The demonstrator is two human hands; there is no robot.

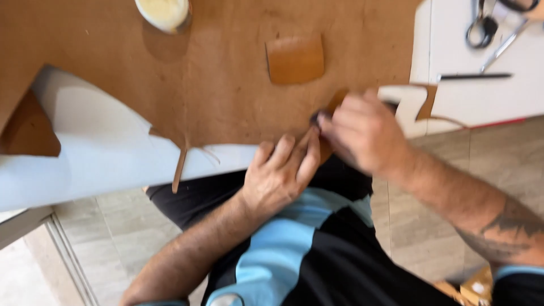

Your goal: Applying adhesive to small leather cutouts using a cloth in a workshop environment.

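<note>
A large sheet of tan leather lies spread over the white desk, its near edge hanging just past the desk's rim, where both hands work. The left hand lies flat with its fingers stretched out and closed on nothing, pressing down on the leather's edge, probably to keep the hide from sliding or lifting. The right hand is curled just beside it, fingertips touching the left ones, and pinches a small dark tool against the leather (the blur hides what kind of tool it is). The hands sit so close together likely because the flat one steadies the very spot that the tool meets.

A smaller, darker leather piece with rounded corners rests on the sheet above the hands, apart from them. A pale round tin sits at the sheet's far edge. On the bare desk to the right, well apart, lie scissors and a thin dark pen-like rod, out of the way but within reach. A thin leather strip dangles from the near edge.
</note>
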